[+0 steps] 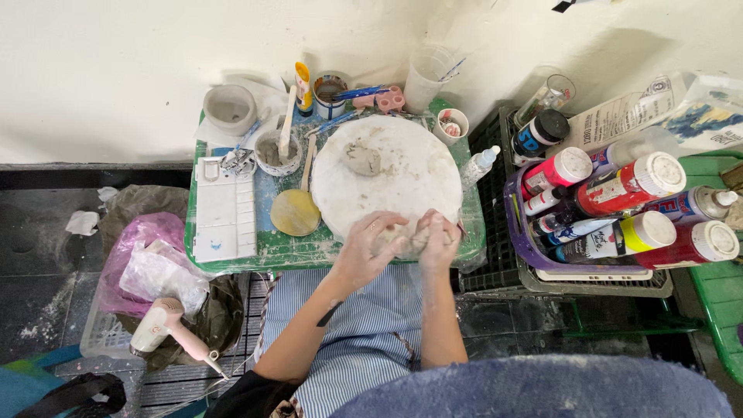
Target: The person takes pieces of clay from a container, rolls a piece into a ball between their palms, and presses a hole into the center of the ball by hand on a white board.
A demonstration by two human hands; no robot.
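Two clay-dusted hands meet over a pale grey lump of wet clay [401, 236] at the near edge of a round white work board [402, 174], which serves as the landmark on a small green plastic table [267, 251]. The left hand [370, 246] wraps the lump from its left side, fingers curled over the top; the right hand [439, 240] closes on it from the right, so the clay sits squeezed directly between the palms, its long axis running left to right across the board's rim. Neither hand is nearer: both are in contact. A second, smaller grey clay lump [362, 159] rests untouched toward the board's far side, well apart from the hands. Left of the board lie a round yellow sponge [295, 212] and a white rectangular paint palette [225, 209]; right of the board, a purple basket [520, 232] holds paint bottles with white caps.
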